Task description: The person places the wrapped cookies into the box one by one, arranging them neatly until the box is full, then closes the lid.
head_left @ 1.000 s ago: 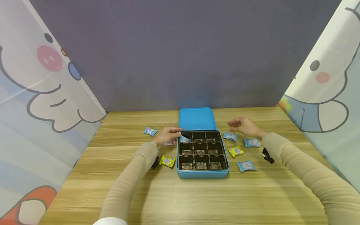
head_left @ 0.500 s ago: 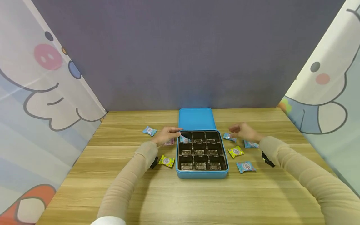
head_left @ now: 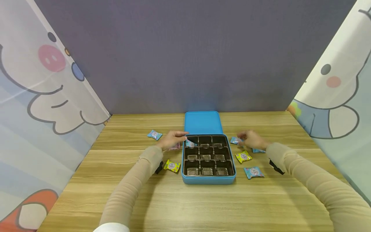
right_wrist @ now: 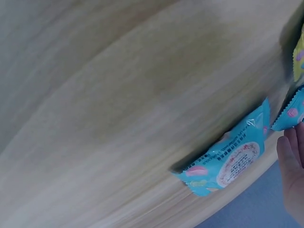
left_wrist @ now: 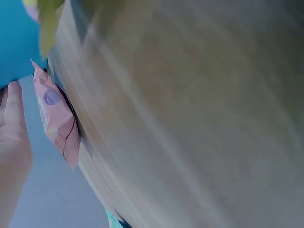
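Note:
A blue square box (head_left: 208,180) with a dark nine-compartment insert (head_left: 206,158) stands mid-table. A blue wrapped candy (head_left: 191,144) lies tilted in its back-left compartment. My left hand (head_left: 171,140) rests at the box's back-left rim beside that candy, fingers extended and thumb apart from them. A pink wrapped candy (left_wrist: 57,116) lies just under this hand, partly hidden by it in the head view. To the right of the box, my right hand (head_left: 251,139) has fingers and thumb round the near end of another blue candy (head_left: 235,140), which is on the table.
The blue lid (head_left: 203,122) lies behind the box. Yellow candies lie on both sides, one at the left (head_left: 172,166) and one at the right (head_left: 243,156). More blue candies lie far left (head_left: 155,135), front right (head_left: 253,172) and under the right forearm (head_left: 258,150). A grey panel (head_left: 197,64) stands behind.
My right hand has come down and slightly forward onto the blue candy on the right, its fingers closing round that candy's end. The left hand and the box have stayed put.

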Demonstrator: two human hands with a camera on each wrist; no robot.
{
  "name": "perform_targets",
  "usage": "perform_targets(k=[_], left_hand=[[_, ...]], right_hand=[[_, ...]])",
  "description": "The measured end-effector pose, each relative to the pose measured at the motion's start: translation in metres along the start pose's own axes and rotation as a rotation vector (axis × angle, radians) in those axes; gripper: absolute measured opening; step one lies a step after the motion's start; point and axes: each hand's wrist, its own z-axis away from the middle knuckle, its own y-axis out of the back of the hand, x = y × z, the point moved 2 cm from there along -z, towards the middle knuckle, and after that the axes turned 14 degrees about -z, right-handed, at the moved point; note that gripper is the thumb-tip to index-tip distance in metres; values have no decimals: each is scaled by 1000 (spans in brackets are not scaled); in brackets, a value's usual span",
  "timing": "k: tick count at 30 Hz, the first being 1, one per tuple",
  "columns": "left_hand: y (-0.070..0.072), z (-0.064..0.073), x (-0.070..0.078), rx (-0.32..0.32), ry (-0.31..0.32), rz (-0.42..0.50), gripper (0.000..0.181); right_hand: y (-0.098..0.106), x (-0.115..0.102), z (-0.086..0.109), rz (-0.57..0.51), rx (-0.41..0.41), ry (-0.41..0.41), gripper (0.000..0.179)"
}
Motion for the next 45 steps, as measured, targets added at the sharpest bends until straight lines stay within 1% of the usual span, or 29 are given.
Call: perform_targets(k=[6, 15, 20, 24, 30, 37, 45], left_hand=[[-1, 1, 0, 5, 23, 7, 43], [-4, -1, 0, 0, 7, 3, 44], [-5, -1, 0, 5, -1, -1, 44], [-5, 1, 0, 5, 15, 10, 43], [-5, 1, 1, 1, 15, 12, 44], [-4, -1, 1, 11, 16, 32, 42], [-2, -1, 2, 15, 14, 39, 41]], right_hand=[[-6, 4, -6, 48, 21, 20, 52], [-11, 0, -9, 117, 19, 31, 49], [-11, -3, -11, 130, 13, 15, 47], [-12, -4, -12, 140, 16, 7, 47], [-12, -4, -13, 134, 18, -1, 46], [-11, -10, -14, 156, 20, 12, 43], [-11, -10, -16, 164, 28, 23, 44]])
